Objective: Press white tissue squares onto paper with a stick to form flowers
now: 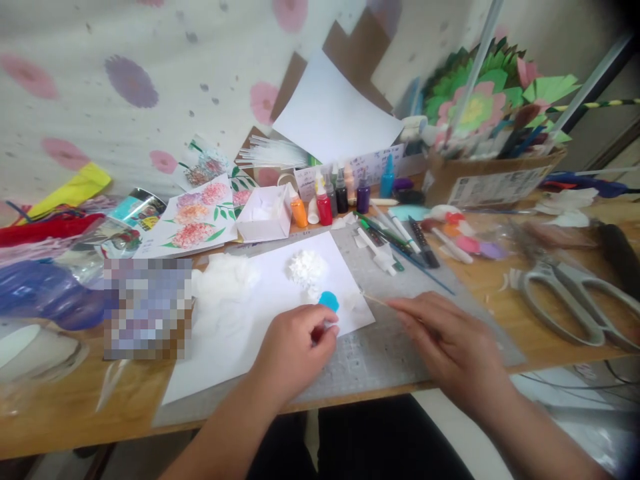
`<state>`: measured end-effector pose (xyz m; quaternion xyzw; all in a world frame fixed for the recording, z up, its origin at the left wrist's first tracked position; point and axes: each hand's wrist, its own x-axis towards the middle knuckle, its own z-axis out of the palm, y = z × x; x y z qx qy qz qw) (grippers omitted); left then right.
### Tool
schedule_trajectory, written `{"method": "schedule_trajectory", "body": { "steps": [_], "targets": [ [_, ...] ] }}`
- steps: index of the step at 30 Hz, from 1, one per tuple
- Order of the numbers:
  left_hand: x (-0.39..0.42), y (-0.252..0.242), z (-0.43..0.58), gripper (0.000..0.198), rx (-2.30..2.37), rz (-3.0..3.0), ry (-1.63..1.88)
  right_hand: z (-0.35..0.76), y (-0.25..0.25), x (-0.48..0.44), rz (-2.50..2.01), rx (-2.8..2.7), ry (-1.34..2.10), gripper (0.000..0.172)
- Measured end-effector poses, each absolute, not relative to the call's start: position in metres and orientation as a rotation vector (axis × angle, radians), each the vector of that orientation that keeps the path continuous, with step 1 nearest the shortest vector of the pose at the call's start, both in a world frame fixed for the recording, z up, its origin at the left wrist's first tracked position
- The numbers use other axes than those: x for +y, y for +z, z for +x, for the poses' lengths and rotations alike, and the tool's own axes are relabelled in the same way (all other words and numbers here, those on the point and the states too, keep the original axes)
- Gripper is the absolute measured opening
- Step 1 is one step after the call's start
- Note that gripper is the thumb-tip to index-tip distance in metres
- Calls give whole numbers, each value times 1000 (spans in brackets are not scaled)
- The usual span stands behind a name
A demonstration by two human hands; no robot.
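Stick (377,300), thin & pale, is pinched b/w thumb & fingers of R hand (450,343), its tip pointing L at the R edge of a sheet of white paper (215,360). L hand (300,343) is over the near part of that sheet, fingers curled, thumb & index close tog.; a round blue piece (329,301) shows right at the index tip, but can't tell if it's gripped or just touched. White ball (306,265) of ruffled bits sits on the sheet just beyond the blue piece, w/ a small white clump (314,293) b/w them. White fluff (225,275) lies on the L part of the sheet. Sheet is on a grey mat (360,363), mat on a wooden table (65,427). Far side, L to R: flower picture (197,217), small white box (264,225), then bottles in orange, red, black, purple & blue. Pens (400,233) are bunched on the mat's far R part. Big scissors (585,300), grey-handled, lie well R of R hand; behind them, cardboard box (493,180) w/ brushes etc., green & pink paper flowers (473,107) rising behind it.
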<state>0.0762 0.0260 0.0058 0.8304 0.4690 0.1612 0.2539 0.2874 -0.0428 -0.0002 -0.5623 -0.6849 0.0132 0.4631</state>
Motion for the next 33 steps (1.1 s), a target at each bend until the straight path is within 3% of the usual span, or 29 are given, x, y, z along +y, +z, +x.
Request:
{"method": "schedule_trajectory", "body": {
  "steps": [4,7,9,10,15,18,23,33],
  "targets": [
    [27,15,92,10,1383,2470,562,287,0,-49,-1365,-1624,9,18],
    [32,19,111,20,1402,2687,562,287,-1,-52,-1347,-1619,13,18],
    [36,22,120,10,1395,2737,535,286,-2,-52,-1339,-1621,27,19],
    [38,25,122,3,1386,2706,550,286,-3,-52,-1335,-1617,38,19],
    [47,41,109,11,1208,1927,701,288,1,-53,-1239,-1584,133,22],
    [48,42,100,15,1209,1632,620,289,3,-53,-1184,-1599,175,23],
    [47,30,101,14,1319,1713,395,285,1,-49,-1213,-1671,234,22],
    [44,22,97,11,1436,1933,377,265,0,-44,-1200,-1674,181,21]
  ]
}}
